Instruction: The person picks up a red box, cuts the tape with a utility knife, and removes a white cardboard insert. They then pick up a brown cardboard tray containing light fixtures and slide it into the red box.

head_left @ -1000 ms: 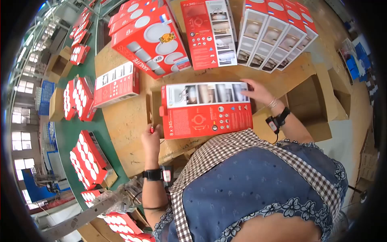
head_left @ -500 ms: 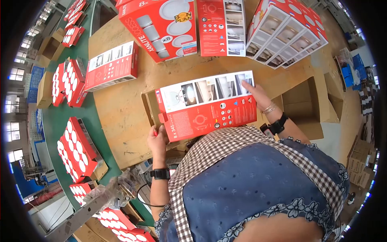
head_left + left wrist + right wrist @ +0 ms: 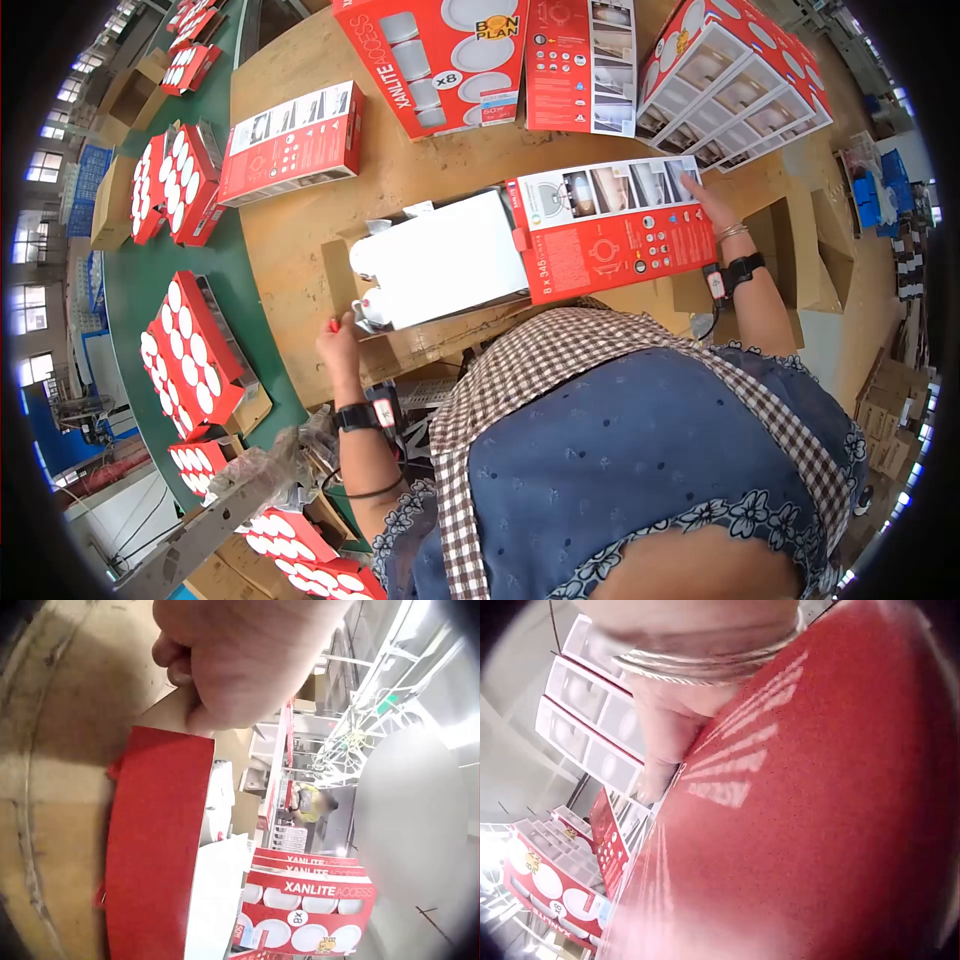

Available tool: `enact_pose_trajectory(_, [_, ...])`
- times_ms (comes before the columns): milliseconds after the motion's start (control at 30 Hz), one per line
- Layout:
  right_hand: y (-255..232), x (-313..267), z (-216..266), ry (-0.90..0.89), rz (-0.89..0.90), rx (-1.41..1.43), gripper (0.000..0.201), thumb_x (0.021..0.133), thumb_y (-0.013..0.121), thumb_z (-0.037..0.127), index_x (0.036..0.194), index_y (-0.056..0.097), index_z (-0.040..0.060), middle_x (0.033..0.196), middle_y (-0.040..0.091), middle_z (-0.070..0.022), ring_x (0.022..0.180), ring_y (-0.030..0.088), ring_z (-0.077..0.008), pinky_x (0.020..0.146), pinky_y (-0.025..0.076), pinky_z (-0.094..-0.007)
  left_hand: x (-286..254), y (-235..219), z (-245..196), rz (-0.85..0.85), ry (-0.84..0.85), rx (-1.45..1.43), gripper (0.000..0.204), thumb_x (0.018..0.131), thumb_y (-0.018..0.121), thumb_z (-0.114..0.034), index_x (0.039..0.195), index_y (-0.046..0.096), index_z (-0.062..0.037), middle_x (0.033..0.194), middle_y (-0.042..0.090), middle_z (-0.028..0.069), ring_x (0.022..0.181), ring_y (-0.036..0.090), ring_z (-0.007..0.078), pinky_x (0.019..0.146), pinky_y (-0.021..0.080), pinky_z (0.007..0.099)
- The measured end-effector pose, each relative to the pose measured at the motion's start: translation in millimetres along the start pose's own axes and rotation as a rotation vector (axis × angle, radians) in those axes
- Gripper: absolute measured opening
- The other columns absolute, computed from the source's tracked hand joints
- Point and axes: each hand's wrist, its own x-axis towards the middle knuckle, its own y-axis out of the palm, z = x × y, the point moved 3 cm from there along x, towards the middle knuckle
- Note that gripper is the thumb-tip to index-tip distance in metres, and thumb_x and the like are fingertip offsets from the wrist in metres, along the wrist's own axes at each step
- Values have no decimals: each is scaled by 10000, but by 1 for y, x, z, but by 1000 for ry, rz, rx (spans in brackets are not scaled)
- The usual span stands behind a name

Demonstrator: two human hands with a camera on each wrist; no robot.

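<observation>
In the head view my right hand (image 3: pixel 712 210) grips the right end of a red and white light-fixture box (image 3: pixel 610 235), thumb on its top face. A white rectangular piece (image 3: pixel 450 265) extends leftward from the box's left end, with small rounded white parts (image 3: pixel 368 262) at its far tip. By that tip is my left hand (image 3: pixel 340 350). The left wrist view shows its fingers (image 3: pixel 174 664) curled at a tan cardboard flap (image 3: pixel 166 711) at the end of a red panel (image 3: pixel 157 840). In the right wrist view the red box face (image 3: pixel 817 802) hides part of my right hand.
Several printed light boxes (image 3: pixel 450 70) stand along the back of the wooden table (image 3: pixel 290 270). Another box (image 3: pixel 295 150) lies at the left. An open brown carton (image 3: pixel 830 225) is on the right. Beyond the table's left edge, a green conveyor (image 3: pixel 125 285) carries several red packs (image 3: pixel 195 345).
My hands have moved apart, the right one carrying the red box rightward and the left one going left. The white piece has come into view between them.
</observation>
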Motion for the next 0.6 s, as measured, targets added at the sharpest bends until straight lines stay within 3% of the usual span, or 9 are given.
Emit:
enact_pose_trajectory(167, [10, 5, 9, 44, 86, 6, 406, 924, 685, 397, 1177, 651, 81, 1054, 731, -82, 860, 723, -187, 766, 607, -367, 36, -38, 28, -44, 13, 149, 243, 855, 736, -174, 828, 645, 49, 643, 566, 28, 621, 441, 103, 573, 423, 319])
enact_pose_trajectory(200, [16, 7, 5, 31, 34, 7, 421, 912, 698, 405, 1154, 648, 64, 1017, 725, -72, 825, 714, -173, 727, 608, -345, 42, -42, 30, -42, 2, 207, 229, 850, 740, -180, 849, 655, 33, 660, 590, 58, 615, 483, 139, 586, 444, 343])
enact_pose_trajectory(267, [23, 10, 5, 22, 31, -12, 430, 913, 695, 413, 1157, 648, 62, 1021, 725, -72, 828, 713, -171, 733, 607, -340, 39, -44, 15, -39, -11, 267, 219, 845, 744, -186, 870, 666, 17, 677, 614, 88, 608, 525, 175, 600, 464, 367])
enact_pose_trajectory(333, [29, 17, 7, -10, 42, -25, 459, 907, 696, 437, 1159, 646, 57, 1028, 723, -79, 835, 712, -171, 747, 604, -334, 21, -47, -28, -207, 122, 860, 222, 849, 732, -216, 949, 687, -23, 821, 666, 136, 722, 627, 291, 678, 506, 422])
enact_pose_trajectory(367, [28, 21, 6, -6, 36, -18, 459, 907, 696, 437, 1159, 646, 57, 1028, 723, -79, 835, 712, -171, 747, 604, -334, 14, -43, -40, -201, 127, 866, 222, 849, 732, -216, 949, 687, -23, 821, 666, 136, 722, 627, 291, 678, 506, 422])
enact_pose_trajectory(433, [27, 21, 7, -6, 63, -49, 464, 901, 702, 445, 1150, 648, 57, 1027, 723, -83, 844, 713, -175, 756, 604, -340, 4, -35, -63, -329, 372, 680, 267, 858, 717, -255, 1045, 694, -66, 981, 673, 135, 891, 644, 353, 768, 519, 451])
enact_pose_trajectory(467, [26, 19, 7, 5, 72, -25, 481, 898, 704, 448, 1158, 641, 48, 1035, 718, -90, 854, 714, -184, 762, 604, -348, 8, -20, -61, -163, 304, 632, 375, 837, 740, -319, 1117, 687, -76, 1028, 657, 129, 933, 642, 331, 805, 519, 428])
enact_pose_trajectory(567, [18, 15, 6, 52, 76, 14, 510, 895, 705, 454, 1177, 628, 36, 1054, 714, -100, 859, 714, -195, 767, 605, -353, -14, 17, -84, -137, 297, 703, 480, 785, 788, -376, 1143, 689, -71, 1034, 658, 134, 931, 638, 337, 812, 518, 427])
enact_pose_trajectory(600, [14, 12, 6, 36, 53, 26, 525, 896, 713, 430, 1188, 613, 5, 1051, 708, -113, 849, 712, -193, 752, 602, -350, -11, 19, -82, -181, 323, 667, 511, 757, 814, -382, 1125, 699, -47, 951, 674, 137, 869, 649, 312, 793, 520, 406])
